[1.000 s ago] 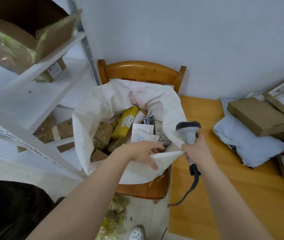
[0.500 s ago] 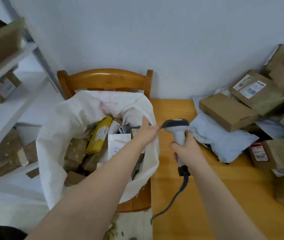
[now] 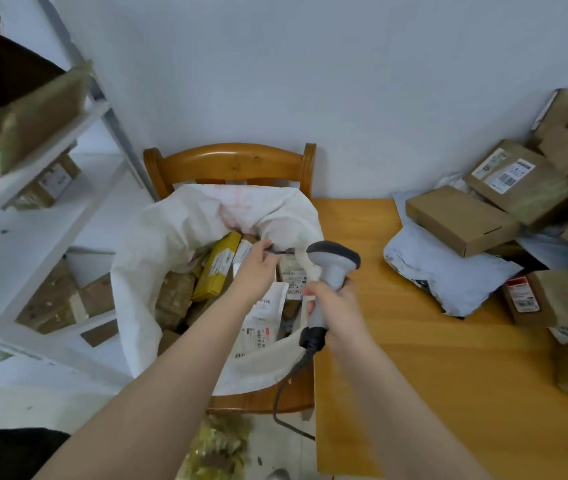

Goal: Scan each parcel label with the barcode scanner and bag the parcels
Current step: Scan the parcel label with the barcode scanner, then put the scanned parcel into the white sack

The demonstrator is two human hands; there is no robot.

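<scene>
The scanner [image 3: 333,259] is gripped by its handle in the right hand [image 3: 336,308], fingers wrapped fully round it, head up and facing away over the near-right rim of the sack [image 3: 157,244]. Its cable [image 3: 280,396] is seen hanging down past the chair [image 3: 230,161] on which the sack is stood. The left hand [image 3: 253,271] is reached into the sack's mouth, above the bagged parcels [image 3: 216,268], with its fingers stretched toward a dark item by the far fold. Whether that item is pinched or only touched cannot be told, since the fingertips are blurred.

The parcels not yet bagged are piled on the bench [image 3: 414,358], all to the right of both hands and well apart from them. Nearest is a grey mailer [image 3: 448,275], lying flat with its long axis running from back left to front right; a brown box [image 3: 459,220] is rested on its far end, laid along much the same line. No label can be seen on the top of either.

The right hand is judged the nearer to that pile, but it is taken up by the scanner, so the next parcel would probably have to be fetched by the left hand, which must first be drawn out of the sack and carried across in front of the scanner
</scene>
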